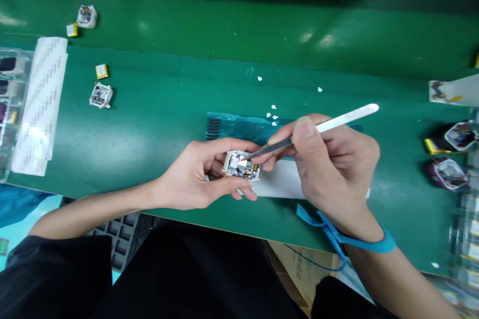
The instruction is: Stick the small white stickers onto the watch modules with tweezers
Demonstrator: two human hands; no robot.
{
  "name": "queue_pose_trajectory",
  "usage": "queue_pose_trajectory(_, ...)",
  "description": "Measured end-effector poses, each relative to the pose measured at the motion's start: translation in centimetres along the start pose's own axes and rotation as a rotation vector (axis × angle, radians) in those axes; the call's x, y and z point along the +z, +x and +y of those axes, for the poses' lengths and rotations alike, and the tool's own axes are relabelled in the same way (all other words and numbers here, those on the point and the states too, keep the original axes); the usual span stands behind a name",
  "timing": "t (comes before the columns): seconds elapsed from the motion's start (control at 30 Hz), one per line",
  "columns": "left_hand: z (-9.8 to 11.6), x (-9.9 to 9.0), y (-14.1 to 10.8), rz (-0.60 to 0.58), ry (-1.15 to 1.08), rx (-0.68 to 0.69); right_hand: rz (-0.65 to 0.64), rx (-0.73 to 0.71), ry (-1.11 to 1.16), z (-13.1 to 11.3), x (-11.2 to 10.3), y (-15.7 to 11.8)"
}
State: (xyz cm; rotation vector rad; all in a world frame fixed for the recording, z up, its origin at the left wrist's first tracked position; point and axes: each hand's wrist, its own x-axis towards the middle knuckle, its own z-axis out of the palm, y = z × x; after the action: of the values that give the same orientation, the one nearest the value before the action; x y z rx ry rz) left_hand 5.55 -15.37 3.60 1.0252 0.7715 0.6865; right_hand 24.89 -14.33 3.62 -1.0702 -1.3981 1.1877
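Observation:
My left hand (204, 174) grips a small white smartwatch case (243, 165) by its edges, its circuit board facing up. Metal tweezers (337, 120) are pinched in my right hand (329, 159), their tips pointing down onto the board. Whether the tips touch a part cannot be made out. A blue wrist strap (368, 245) circles my right wrist. Beneath my hands lie a blue translucent sheet (235, 125) with dark strips and a white strip (277, 182), both partly covered by my right hand.
Two white watch cases (101, 95) and yellow batteries (102, 71) lie at the left, near a white adhesive sheet (41, 104) and a clear tray (15, 77). Several white dots (275, 117) dot the green table (157, 89). On the right are a purple case (447, 174) and a black case (458, 136).

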Motion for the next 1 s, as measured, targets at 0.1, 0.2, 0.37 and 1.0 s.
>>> queue_pose_trajectory(0.1,-0.1,0.0,0.0,0.001,0.001,-0.004,0.008,-0.034,-0.080,-0.4,0.1,-0.1)
queue_pose_trajectory(0.2,-0.1,0.0,-0.1,0.007,-0.003,-0.005,0.027,-0.066,-0.217,-0.8,0.3,-0.2)
queue_pose_trajectory(0.37,0.3,-0.2,-0.3,0.008,-0.040,-0.040,0.040,-0.093,-0.293,-1.0,0.4,-0.3)
queue_pose_trajectory(1.0,3.8,-4.7,0.4,0.238,0.567,0.121,0.075,-0.428,-0.446,0.7,-0.5,-0.2)
